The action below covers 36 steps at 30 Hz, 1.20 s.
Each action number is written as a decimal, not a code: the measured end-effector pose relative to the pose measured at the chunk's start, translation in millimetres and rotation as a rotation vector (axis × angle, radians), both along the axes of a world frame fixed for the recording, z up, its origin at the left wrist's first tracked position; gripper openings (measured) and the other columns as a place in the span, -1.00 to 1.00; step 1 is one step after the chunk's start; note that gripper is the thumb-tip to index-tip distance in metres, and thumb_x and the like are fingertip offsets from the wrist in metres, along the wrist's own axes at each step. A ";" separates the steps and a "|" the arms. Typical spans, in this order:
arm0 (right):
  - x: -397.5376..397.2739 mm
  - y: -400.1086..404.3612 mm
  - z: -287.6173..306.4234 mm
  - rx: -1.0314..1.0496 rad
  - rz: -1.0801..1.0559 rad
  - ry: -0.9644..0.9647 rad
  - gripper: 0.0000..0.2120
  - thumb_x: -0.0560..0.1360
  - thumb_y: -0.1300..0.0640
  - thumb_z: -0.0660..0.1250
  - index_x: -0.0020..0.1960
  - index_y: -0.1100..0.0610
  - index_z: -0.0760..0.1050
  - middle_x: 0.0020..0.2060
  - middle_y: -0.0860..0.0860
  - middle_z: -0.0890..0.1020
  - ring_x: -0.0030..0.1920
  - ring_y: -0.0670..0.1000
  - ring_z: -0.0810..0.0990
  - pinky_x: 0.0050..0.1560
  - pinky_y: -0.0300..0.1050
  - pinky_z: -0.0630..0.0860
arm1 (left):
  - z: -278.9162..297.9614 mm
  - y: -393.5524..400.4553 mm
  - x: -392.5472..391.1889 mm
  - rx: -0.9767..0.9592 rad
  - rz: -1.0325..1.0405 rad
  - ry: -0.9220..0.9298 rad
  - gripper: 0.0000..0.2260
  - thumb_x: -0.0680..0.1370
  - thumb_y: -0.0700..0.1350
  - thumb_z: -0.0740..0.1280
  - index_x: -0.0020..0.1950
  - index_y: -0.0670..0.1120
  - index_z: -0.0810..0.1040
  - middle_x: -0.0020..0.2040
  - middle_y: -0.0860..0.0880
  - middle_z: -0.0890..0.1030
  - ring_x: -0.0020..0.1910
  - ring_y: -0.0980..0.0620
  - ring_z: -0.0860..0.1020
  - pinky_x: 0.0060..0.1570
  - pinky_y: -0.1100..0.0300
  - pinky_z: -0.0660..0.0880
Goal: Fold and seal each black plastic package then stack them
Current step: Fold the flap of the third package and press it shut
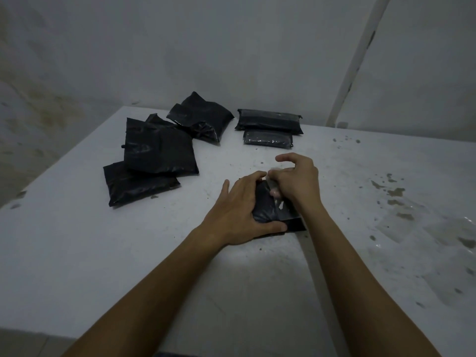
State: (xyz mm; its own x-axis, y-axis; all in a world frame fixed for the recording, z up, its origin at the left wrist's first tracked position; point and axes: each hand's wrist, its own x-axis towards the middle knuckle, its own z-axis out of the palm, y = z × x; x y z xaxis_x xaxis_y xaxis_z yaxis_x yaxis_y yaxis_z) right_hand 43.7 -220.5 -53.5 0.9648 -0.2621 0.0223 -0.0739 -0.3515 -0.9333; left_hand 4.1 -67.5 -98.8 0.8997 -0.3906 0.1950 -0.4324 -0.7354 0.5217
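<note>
My left hand lies over the black package I'm working on, palm down, thumb hooked along its near edge, fingers curved over the top: that grip is clamped on the package and pins it to the table. My right hand comes in from the other side, thumb and fingertips pinching the plastic at the package's far end, the index finger lifted clear above. So both grips are closed on the same package, which sits on the table right between and under my hands, its near right corner poking out flat by my right wrist.

Further out, to the left of my left grip, loose unsealed packages lie overlapping one another, one slid partly under the next. Beyond them, a crumpled one leans at the back with its open end bunched up.

Straight ahead past my right grip, a small folded package lies flat, and just behind it, touching or nearly so, a longer folded package. Behind everything, the pale wall, with a white pipe slanting up on the right.
</note>
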 end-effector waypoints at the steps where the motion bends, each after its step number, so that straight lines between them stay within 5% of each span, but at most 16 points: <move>1: 0.2 0.5 0.5 -0.011 -0.004 0.003 -0.65 0.46 0.37 0.43 0.20 0.11 0.59 -0.30 0.22 0.68 -0.60 0.00 0.57 -0.53 -0.20 0.52 | -0.1 0.0 0.1 -0.004 0.000 -0.001 0.02 0.40 0.48 0.39 0.64 0.03 -0.01 0.61 0.06 0.22 0.56 0.04 0.25 0.62 -0.20 -0.07; 15: 2.2 6.2 -2.6 -0.182 -0.041 0.011 -0.61 0.48 0.31 0.47 0.29 0.20 0.61 -0.15 0.21 0.69 -0.58 -0.16 0.56 -0.56 -0.45 0.36 | 0.5 1.0 -0.8 -0.024 -0.010 0.007 0.02 0.40 0.47 0.40 0.64 0.03 0.00 0.61 0.07 0.21 0.57 0.05 0.22 0.62 -0.20 -0.11; 21: 0.3 5.5 -2.6 -0.152 -0.037 0.034 -0.57 0.48 0.35 0.44 0.34 0.25 0.56 -0.40 0.05 0.59 -0.62 -0.20 0.53 -0.59 -0.44 0.35 | 0.5 0.1 0.4 -0.009 -0.003 0.025 0.05 0.40 0.48 0.39 0.66 0.01 -0.02 0.63 0.03 0.18 0.60 0.02 0.20 0.62 -0.20 -0.10; 25: 0.2 6.6 -0.5 -0.193 -0.041 0.068 -0.54 0.48 0.35 0.45 0.36 0.23 0.52 -0.24 0.05 0.58 -0.61 -0.29 0.50 -0.61 -0.46 0.31 | 0.9 0.7 0.4 -0.028 -0.011 0.042 0.07 0.40 0.45 0.41 0.67 0.06 -0.11 0.65 0.04 0.15 0.62 0.04 0.15 0.62 -0.20 -0.10; 28: 3.0 9.3 -3.0 -0.217 -0.053 0.076 -0.46 0.42 0.32 0.46 0.38 0.14 0.49 0.06 0.19 0.61 -0.51 -0.13 0.62 -0.51 -0.33 0.49 | 2.0 0.4 0.6 -0.024 -0.022 0.032 0.06 0.41 0.44 0.41 0.67 0.11 -0.12 0.64 0.03 0.19 0.61 0.03 0.16 0.61 -0.25 -0.08; 31: 2.6 12.8 -5.3 -0.207 -0.051 0.067 -0.33 0.37 0.26 0.46 0.45 0.05 0.40 0.19 0.25 0.58 -0.11 0.21 0.71 -0.14 0.05 0.70 | 1.0 0.7 1.7 -0.024 -0.037 0.010 0.03 0.41 0.45 0.40 0.66 0.14 -0.12 0.63 0.04 0.22 0.60 0.03 0.19 0.59 -0.31 -0.04; 36: -4.0 15.5 4.2 -0.207 -0.054 0.063 -0.17 0.40 0.28 0.46 0.57 0.02 0.18 0.13 0.21 0.54 -0.07 0.20 0.67 -0.10 0.15 0.69 | -1.5 1.2 3.0 -0.010 -0.046 -0.013 0.02 0.41 0.47 0.37 0.65 0.13 -0.10 0.61 0.05 0.25 0.59 0.03 0.20 0.58 -0.34 -0.02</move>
State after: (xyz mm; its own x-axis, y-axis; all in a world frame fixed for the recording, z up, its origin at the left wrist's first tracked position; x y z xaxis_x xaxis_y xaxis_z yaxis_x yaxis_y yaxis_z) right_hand 39.7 -205.0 -49.3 0.9505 -0.3099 0.0211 -0.1539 -0.5289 -0.8346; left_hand 7.0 -66.3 -100.4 0.8780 -0.4300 0.2102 -0.4726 -0.7094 0.5229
